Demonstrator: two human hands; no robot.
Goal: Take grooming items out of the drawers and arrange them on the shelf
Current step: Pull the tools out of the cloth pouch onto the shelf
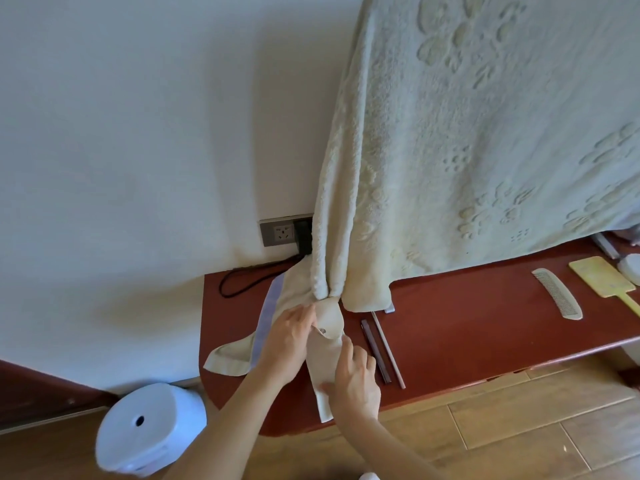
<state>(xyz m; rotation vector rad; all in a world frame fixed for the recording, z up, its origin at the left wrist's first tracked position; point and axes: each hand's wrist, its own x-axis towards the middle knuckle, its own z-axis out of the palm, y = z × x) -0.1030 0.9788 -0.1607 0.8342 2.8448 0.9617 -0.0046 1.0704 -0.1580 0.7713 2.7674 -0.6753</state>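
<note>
A cream cloth pouch [323,358] with a snap button lies on the red-brown shelf [467,334] near its left end. My left hand [289,341] pinches the pouch's flap beside the button. My right hand [356,379] presses flat on the pouch's lower part. Two thin sticks [381,348], one dark and one pale, lie just right of the pouch. A white comb [557,297] and a pale yellow paddle brush [604,277] rest at the shelf's right end.
A large cream embossed towel [467,133] hangs down over the back of the shelf. A wall socket [282,232] with a black plug and cord sits behind. A white stool [149,427] stands on the wood floor at the lower left.
</note>
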